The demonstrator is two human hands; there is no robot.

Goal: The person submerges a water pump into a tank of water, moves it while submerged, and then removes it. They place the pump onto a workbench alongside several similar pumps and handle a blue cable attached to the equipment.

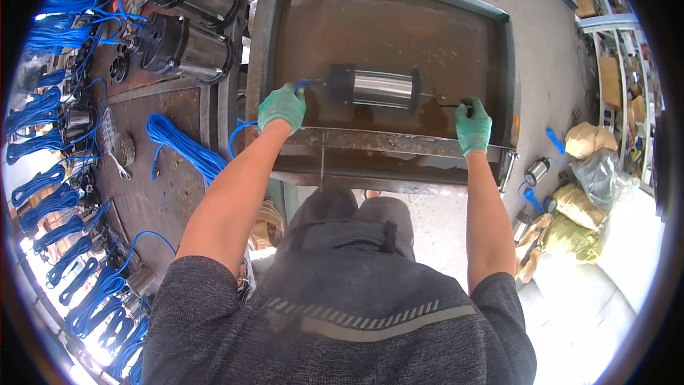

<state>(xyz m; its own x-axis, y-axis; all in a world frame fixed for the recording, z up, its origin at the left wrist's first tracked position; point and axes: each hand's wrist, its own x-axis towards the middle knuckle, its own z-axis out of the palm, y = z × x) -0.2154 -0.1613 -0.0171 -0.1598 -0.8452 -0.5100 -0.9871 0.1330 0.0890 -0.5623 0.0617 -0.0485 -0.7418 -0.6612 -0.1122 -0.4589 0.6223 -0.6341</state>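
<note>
A steel cylinder with black end caps, like a pump motor (385, 90), lies sideways in a wide metal tank (388, 144) with a brown interior. My left hand (282, 108), in a green glove, is closed on the blue cable (302, 84) at the motor's left end. From there the cable runs down over the tank's left rim toward a coiled blue bundle (187, 148). At the motor's right end, a thin bent rod (443, 105) reaches toward my right hand (473, 127). That gloved hand is closed around the rod's dark outer end.
On the bench (160, 192) to the left stand several larger steel motors (189, 46) and many blue cable coils (43, 110). A grey roll (123, 148) sits there too. Sacks (576, 221), a small motor (536, 171) and shelving (620, 85) are at the right.
</note>
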